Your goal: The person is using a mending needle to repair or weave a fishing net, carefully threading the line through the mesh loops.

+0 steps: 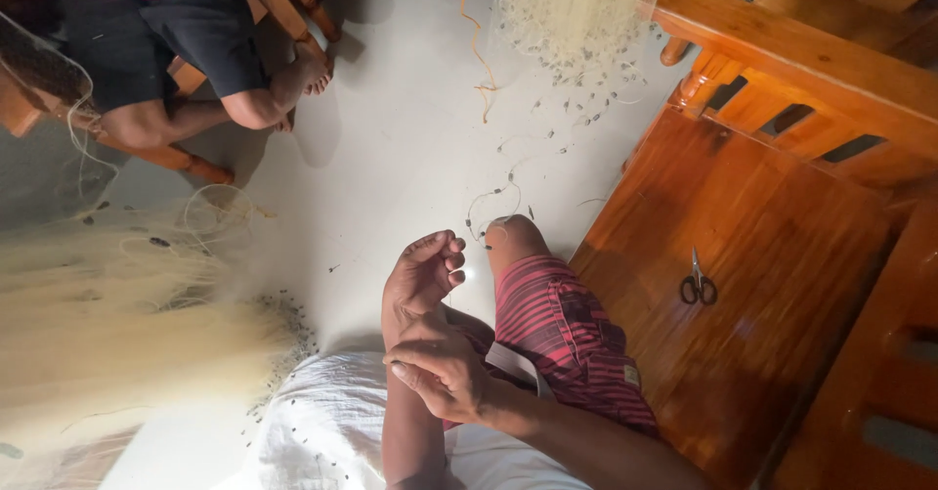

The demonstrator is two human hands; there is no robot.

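My left hand (427, 270) is raised over the pale floor with its fingers curled in; I see nothing clear inside it. My right hand (445, 373) comes in from the lower right and lies across my left forearm, fingers stretched out and holding nothing. A thin line with small dark weights (489, 197) runs on the floor just beyond my left hand, near my bare knee (513, 236). My striped red shorts (567, 334) are beside the hands. A white cloth (327, 426) speckled with small weights lies across my lap.
A heap of pale fishing net (107, 324) fills the left. More net (567, 11) hangs at the top beside an orange cord (479, 60). Small scissors (698, 287) lie on a wooden bench (772, 216) to the right. Another person (166, 41) sits on a wooden chair top left.
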